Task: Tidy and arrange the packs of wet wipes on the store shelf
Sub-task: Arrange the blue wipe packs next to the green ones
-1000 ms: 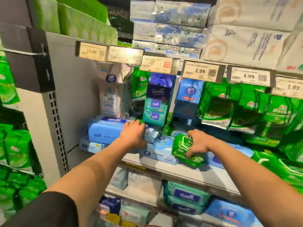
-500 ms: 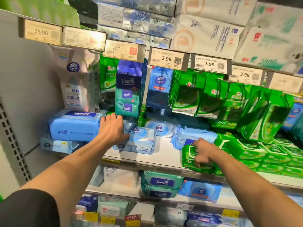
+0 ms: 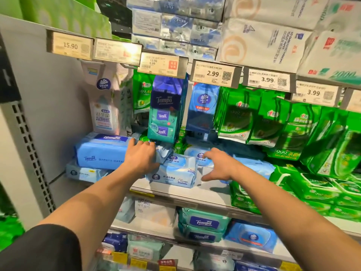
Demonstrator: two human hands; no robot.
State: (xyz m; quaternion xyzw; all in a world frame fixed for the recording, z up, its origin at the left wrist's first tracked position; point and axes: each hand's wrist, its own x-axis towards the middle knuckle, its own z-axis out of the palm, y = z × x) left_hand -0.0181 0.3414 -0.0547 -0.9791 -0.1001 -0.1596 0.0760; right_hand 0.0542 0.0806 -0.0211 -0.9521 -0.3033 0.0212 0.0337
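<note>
While left hand (image 3: 141, 156) rests on Tempo pack (image 3: 101, 151), rt hand (image 3: 218, 165) hovers.

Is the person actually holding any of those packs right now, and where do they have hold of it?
Neither hand grips a pack. The left hand lies flat against the end of the blue Tempo pack; the right hand hovers open above the shelf.

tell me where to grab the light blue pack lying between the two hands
Take the light blue pack by its two short ends, coming from the front. It lies flat, long side facing out, with the left hand and right hand already flanking it.
</note>
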